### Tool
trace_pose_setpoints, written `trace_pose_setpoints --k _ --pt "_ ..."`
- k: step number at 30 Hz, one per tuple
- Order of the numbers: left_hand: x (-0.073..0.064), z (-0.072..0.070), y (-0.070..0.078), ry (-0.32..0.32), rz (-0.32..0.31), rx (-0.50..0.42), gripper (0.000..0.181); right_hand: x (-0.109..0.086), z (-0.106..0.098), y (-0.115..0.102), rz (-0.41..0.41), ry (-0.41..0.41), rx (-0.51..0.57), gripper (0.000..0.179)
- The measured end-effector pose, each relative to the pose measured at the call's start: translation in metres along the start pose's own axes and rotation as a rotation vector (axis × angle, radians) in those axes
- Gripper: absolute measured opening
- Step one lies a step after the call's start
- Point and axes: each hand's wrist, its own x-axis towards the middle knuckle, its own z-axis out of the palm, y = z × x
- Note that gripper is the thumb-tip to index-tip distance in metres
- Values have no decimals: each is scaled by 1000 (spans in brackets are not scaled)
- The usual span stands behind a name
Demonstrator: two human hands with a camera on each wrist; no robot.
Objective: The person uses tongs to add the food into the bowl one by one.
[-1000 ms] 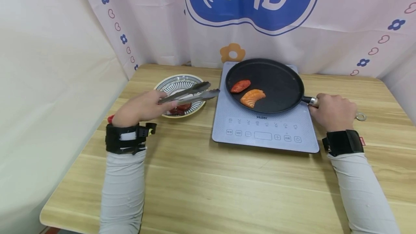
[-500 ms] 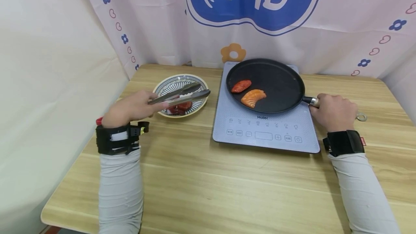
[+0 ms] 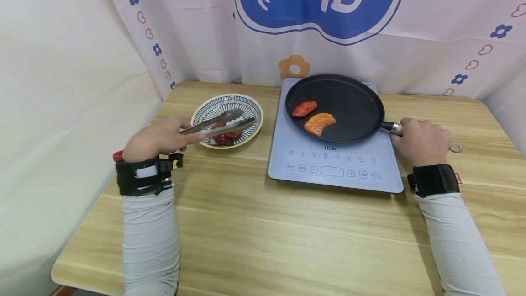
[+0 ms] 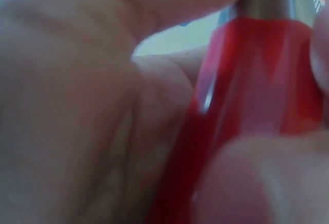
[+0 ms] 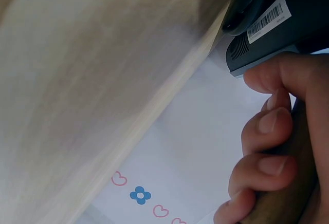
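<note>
My left hand (image 3: 158, 138) holds metal tongs (image 3: 232, 128) whose tips are spread apart over a patterned plate (image 3: 259, 111). In the left wrist view, its fingers wrap the tongs' red handle (image 4: 257, 80). Dark red, glossy food pieces (image 3: 223, 140) lie on the plate below the tongs, partly hidden; whether the tips touch them I cannot tell. My right hand (image 3: 425, 140) grips the handle (image 5: 293, 188) of a flat black frying pan (image 3: 349, 104). Inside the pan's left side lie an orange, white-striped piece like salmon (image 3: 319, 124) and a smaller red piece (image 3: 304, 108).
Under the pan sits a grey induction cooktop (image 3: 333, 184) with touch keys along its front. Everything stands on a wooden table (image 3: 263, 241). Behind it hangs a printed curtain (image 3: 197, 35), close to the pan and plate.
The left hand has drawn the tongs leftward, so their tips came from beyond the plate's right rim to over its middle. My right hand and the pan hold still.
</note>
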Motion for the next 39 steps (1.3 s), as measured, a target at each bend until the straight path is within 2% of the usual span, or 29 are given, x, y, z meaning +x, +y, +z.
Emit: trace_pose_setpoints --k 4,13,22,34,39 --pt "0 1 -2 -18 -24 -24 53 0 0 0 -6 15 -2 32" --pt "-2 0 -3 -44 -44 -9 52 1 0 -1 -17 31 -8 31" --pt "-4 0 -4 -60 -94 -10 48 1 0 -1 -17 19 -1 31" --pt "1 2 -5 -21 -52 58 50 0 -1 0 -12 -6 -4 32" --pt "7 4 -8 24 -58 110 55 -1 -1 0 -10 -6 -2 32"
